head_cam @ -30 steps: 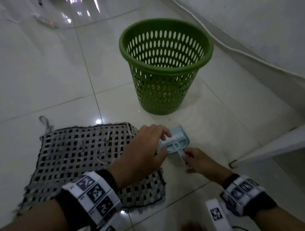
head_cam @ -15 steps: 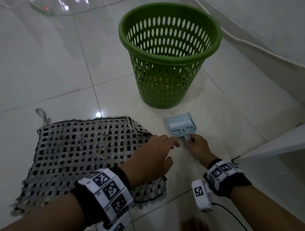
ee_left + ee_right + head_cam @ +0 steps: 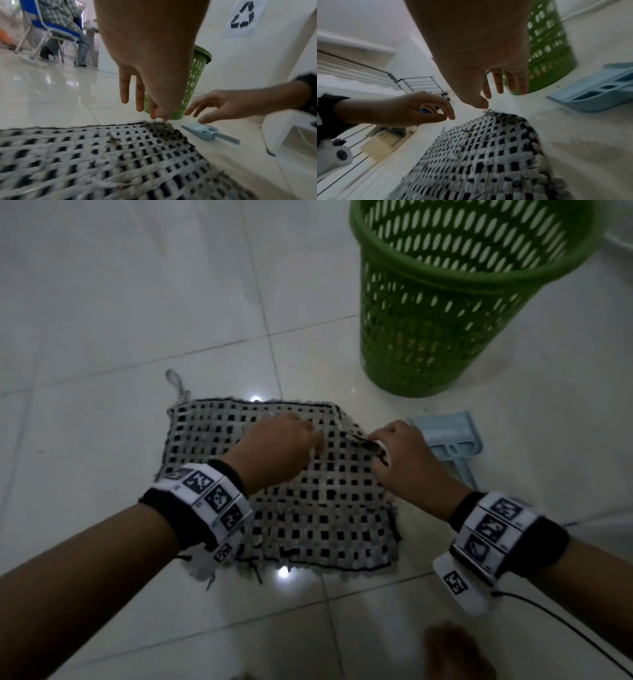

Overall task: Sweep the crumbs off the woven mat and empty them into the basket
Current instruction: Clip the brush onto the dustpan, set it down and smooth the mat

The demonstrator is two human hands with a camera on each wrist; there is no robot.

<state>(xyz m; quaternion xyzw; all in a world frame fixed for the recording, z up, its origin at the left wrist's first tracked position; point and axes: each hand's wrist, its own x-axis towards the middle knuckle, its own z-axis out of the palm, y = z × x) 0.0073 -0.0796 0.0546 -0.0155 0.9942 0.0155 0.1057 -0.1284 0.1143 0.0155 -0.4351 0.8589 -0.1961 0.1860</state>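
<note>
The black-and-white woven mat (image 3: 308, 508) lies flat on the tiled floor, with small crumbs (image 3: 113, 140) scattered on its far part. My left hand (image 3: 291, 436) hovers over the mat's far edge, its fingers loosely curled with nothing in them. My right hand (image 3: 387, 446) reaches to the mat's far right corner (image 3: 489, 113), thumb just above it and fingers (image 3: 498, 83) straight. The light blue dustpan (image 3: 445, 436) lies on the floor right of the mat, free of both hands. The green basket (image 3: 445, 313) stands beyond it.
A white wall with a recycling sign (image 3: 242, 16) rises behind the basket. A white ledge (image 3: 283, 128) sits low on the right. Far left, a seated person on a blue chair (image 3: 60, 31). A cable (image 3: 565, 631) trails from my right wrist.
My right hand has let go of the dustpan, which now lies on the floor. Both hands have moved left onto the mat's far edge, and my view has swung left.
</note>
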